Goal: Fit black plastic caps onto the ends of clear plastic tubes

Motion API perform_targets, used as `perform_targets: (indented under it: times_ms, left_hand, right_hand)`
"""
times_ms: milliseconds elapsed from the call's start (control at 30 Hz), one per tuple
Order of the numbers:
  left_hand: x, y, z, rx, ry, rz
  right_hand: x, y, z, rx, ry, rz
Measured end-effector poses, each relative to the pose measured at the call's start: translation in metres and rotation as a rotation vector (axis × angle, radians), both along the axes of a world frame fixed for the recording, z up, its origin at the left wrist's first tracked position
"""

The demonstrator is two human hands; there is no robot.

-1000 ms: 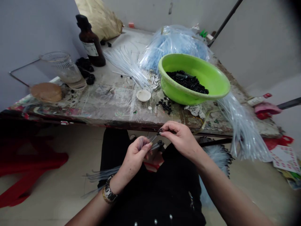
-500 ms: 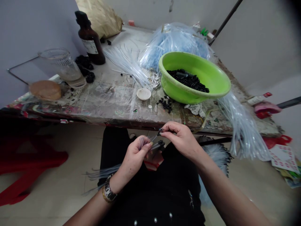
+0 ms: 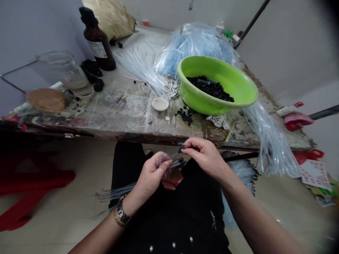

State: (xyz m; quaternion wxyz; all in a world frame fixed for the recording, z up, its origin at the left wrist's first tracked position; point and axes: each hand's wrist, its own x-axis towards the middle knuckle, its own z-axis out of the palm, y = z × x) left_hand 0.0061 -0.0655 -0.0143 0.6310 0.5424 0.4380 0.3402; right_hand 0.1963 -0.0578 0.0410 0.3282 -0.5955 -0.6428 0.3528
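Observation:
My left hand (image 3: 153,169) is closed around a bundle of clear thin plastic tubes (image 3: 113,193), whose loose ends trail out behind the wrist. Black tips (image 3: 180,162) cap several of the tubes at the front of the bundle. My right hand (image 3: 202,155) pinches a small black piece (image 3: 181,148) at the end of one tube that sticks out from the left fingers. Whether the piece is fully on the tube cannot be made out. Both hands are above my lap, just in front of the table edge.
On the cluttered table (image 3: 119,113) stand a green basin (image 3: 217,107) of black pieces, a small white dish (image 3: 160,104), a glass jug (image 3: 71,76) and a brown bottle (image 3: 99,49). Clear tubes (image 3: 196,46) are heaped behind the basin; more (image 3: 272,141) hang over the right edge.
The hands keep nearly the same pose, the right still pinching the black piece at the tube's end. The view has shifted slightly, so the table things appear a little higher and further left.

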Motion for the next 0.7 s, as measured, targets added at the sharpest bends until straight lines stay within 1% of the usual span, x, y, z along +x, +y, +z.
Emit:
perform_targets:
  times_ms: [333,600,700]
  left_hand:
    - [-0.0007,0.0,-0.0001,0.011,0.024,-0.019]
    - [-0.0005,0.0001,-0.0042,0.102,0.094,-0.047]
    - [-0.0014,-0.0004,-0.0059,0.11,0.106,-0.057]
  right_hand:
    - [0.0011,-0.0037,-0.0024,-0.01,0.004,-0.004]
    - [0.0033,-0.0049,-0.0047,-0.024,0.019,-0.016]
    - [0.004,-0.0065,-0.0067,-0.036,0.026,-0.018]
